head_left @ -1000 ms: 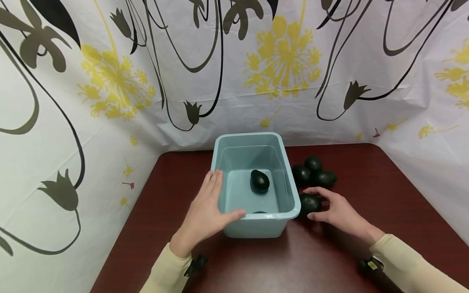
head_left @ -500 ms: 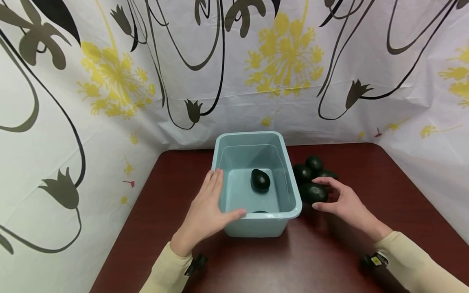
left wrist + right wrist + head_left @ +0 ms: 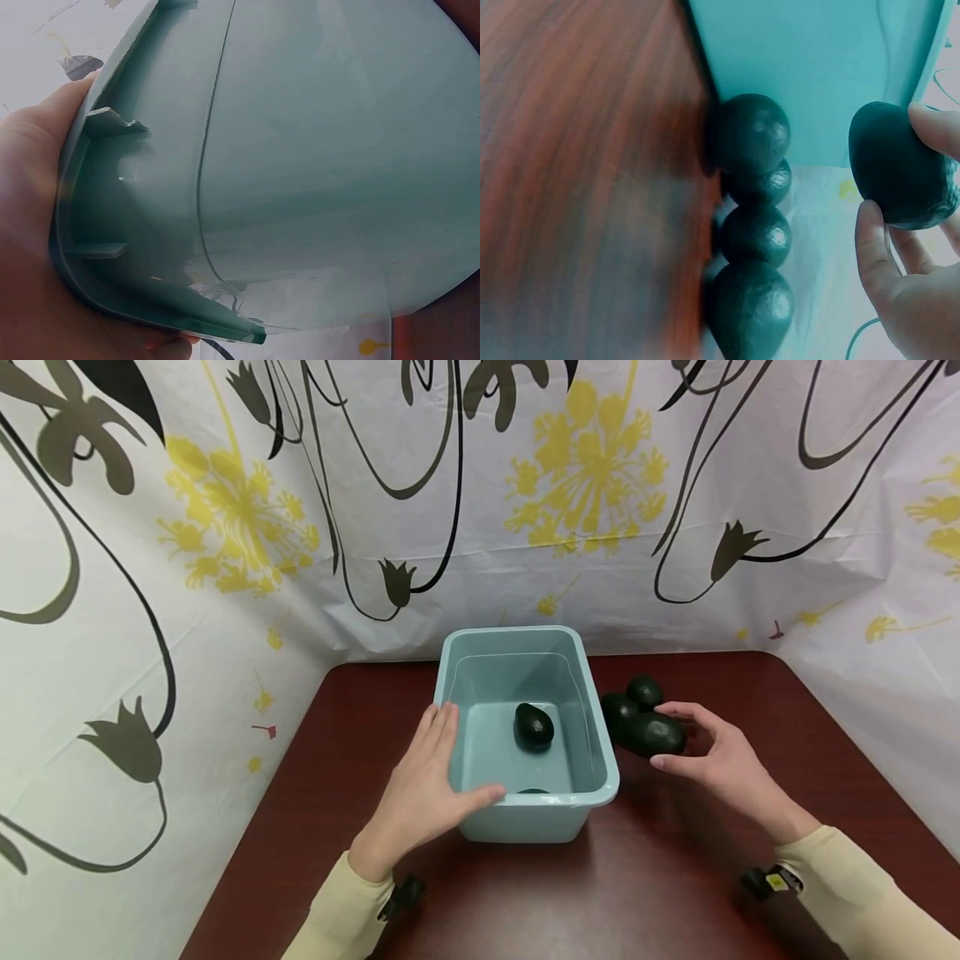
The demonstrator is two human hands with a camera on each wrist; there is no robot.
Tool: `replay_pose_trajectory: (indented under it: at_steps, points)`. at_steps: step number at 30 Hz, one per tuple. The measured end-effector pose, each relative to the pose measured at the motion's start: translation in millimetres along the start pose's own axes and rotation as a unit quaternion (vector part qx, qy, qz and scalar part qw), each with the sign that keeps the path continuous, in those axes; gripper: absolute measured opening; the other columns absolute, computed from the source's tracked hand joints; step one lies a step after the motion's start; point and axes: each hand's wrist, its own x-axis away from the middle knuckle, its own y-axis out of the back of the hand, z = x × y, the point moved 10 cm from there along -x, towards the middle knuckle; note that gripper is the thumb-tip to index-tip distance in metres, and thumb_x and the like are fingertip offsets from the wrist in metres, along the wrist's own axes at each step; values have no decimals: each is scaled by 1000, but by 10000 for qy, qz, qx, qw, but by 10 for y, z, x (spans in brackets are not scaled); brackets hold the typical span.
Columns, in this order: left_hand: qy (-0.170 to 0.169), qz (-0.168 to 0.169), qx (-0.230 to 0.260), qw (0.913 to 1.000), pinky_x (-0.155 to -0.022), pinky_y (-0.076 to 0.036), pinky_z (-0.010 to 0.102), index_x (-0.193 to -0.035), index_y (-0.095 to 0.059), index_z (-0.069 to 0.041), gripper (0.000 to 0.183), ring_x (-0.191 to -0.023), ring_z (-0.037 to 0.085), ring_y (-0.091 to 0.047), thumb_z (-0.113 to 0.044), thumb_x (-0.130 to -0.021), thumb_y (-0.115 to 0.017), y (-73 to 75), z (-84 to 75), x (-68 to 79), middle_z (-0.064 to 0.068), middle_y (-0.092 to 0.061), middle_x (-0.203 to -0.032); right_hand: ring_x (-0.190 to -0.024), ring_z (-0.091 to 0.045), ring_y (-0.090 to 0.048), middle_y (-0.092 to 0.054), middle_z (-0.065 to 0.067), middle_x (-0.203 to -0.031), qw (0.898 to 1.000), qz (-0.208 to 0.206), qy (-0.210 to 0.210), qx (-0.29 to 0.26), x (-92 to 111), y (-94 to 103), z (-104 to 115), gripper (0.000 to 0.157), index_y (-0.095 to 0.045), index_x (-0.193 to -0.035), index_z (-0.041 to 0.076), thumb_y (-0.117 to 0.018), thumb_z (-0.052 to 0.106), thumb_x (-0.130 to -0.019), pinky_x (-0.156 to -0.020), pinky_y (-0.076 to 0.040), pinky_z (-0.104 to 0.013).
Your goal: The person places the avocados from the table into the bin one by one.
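Note:
My right hand (image 3: 723, 752) grips a dark green avocado (image 3: 655, 734) between thumb and fingers, to the right of the light blue plastic tub (image 3: 600, 768). The right wrist view shows this held avocado (image 3: 896, 169) raised off the table, apart from several others (image 3: 750, 307) lined up beside the tub. My left hand (image 3: 416, 797) rests on the tub's near left rim, fingers straight and thumb along the front edge. Inside the tub lies one avocado (image 3: 533, 727), and the near wall hides most of another dark one (image 3: 533, 792).
The dark red-brown table (image 3: 660, 868) carries everything. Two loose avocados (image 3: 643, 692) show behind the held one, against the tub's right side. A white flower-patterned cloth (image 3: 480, 577) hangs along the back and sides of the table.
My right hand has lifted the avocado and carried it slightly up and to the right, over the other avocados. The left hand has stayed at the tub's rim.

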Motion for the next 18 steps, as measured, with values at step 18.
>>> replay_pose_trajectory:
  at_steps: [18]
  points:
    - [-6,1,-24,10000,-117,-27,47,-161,-18,-8,120,-154,21,-6,-87,-77,-53,13,-8,7,0,-12,-167,-99,-16,-65,-58,2,-133,9988,-257,397,-92,-124,166,334,65,-50,-148,29,-79,24,-90,-72,-54,-24]
